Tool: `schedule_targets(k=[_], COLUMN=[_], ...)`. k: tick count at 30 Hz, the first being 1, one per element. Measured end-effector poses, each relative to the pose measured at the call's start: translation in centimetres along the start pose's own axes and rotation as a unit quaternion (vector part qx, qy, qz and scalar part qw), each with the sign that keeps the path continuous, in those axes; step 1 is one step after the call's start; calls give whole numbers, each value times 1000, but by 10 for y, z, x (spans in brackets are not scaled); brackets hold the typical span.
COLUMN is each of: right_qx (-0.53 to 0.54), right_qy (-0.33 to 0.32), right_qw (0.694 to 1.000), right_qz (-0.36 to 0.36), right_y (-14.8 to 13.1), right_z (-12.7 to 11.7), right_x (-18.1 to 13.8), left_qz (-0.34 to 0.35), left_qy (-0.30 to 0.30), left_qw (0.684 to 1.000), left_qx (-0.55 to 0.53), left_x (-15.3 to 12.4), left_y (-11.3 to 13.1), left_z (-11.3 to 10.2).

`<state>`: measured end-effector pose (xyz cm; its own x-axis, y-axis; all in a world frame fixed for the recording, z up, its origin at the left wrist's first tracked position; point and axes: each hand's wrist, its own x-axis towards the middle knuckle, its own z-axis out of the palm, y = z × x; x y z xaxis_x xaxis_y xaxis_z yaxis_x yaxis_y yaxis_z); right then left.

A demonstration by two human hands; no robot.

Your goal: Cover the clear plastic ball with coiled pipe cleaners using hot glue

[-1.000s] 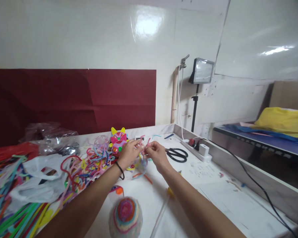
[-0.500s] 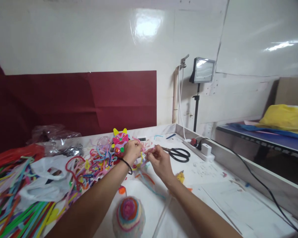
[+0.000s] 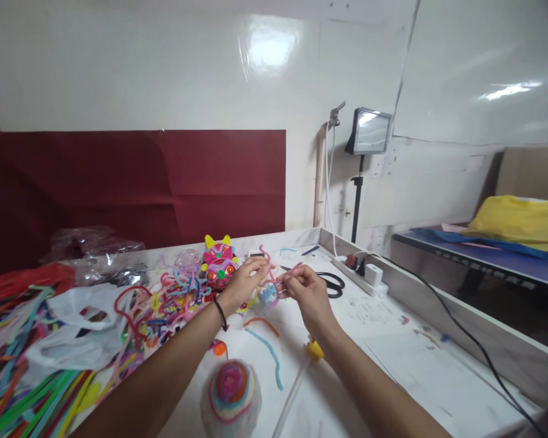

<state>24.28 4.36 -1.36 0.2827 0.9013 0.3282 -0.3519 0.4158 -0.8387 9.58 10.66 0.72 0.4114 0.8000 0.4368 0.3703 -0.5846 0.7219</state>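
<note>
My left hand (image 3: pixel 244 281) and my right hand (image 3: pixel 304 288) are raised over the white table (image 3: pixel 393 359), both pinched on a pink pipe cleaner (image 3: pixel 278 277) stretched between them. A small blue-and-pink ball-shaped piece (image 3: pixel 267 294) sits just below, between the hands. A black band circles my left wrist. Behind my left hand stands a pink cat-shaped craft figure (image 3: pixel 218 264) with yellow ears. Loose orange and blue pipe cleaners (image 3: pixel 267 340) lie on the table under my arms.
A heap of coloured pipe cleaners (image 3: pixel 73 353) and plastic bags (image 3: pixel 68 328) fill the left side. Black scissors (image 3: pixel 331 283) and a power strip with charger (image 3: pixel 369 277) lie at the right back. A multicoloured wound ball (image 3: pixel 231 395) sits near me. A cable runs along the table's right rim.
My right hand has shifted a little to the right, drawing the pink pipe cleaner out between the hands. A blue pipe cleaner now lies flat on the table below them.
</note>
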Motion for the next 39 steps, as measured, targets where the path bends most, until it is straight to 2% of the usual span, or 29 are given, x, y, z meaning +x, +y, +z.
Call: schedule_targets(k=[6,12,17,22,26,32,39], right_qx=[79,100,80,62,51,4,-94], right_qy=[18,7,-47,-92,-89,-83,-125], right_qw=[993,987,982,974,975,983,979], right_qz=[86,129,165,200,196,161,132], right_y=[1,6,8,8,12,20,34], right_z=[1,5,9,16,15,8,6], right_x=[3,4,-4,-10,-7,-1,6], left_qz=[41,29,37,78,104,88,72], left_qy=[-60,-32,-2,13,5,-6,-46], left_qw=[997,996,991,980,970,963,959], left_qx=[20,79,130,184,221,253,270], left_x=[-12,-17,-23,-29,-32,-30,-31], left_y=[-9,-18,-15,-5,-2,-10,-12], left_z=[-6,-11,-13,-12,-12,-15,-10])
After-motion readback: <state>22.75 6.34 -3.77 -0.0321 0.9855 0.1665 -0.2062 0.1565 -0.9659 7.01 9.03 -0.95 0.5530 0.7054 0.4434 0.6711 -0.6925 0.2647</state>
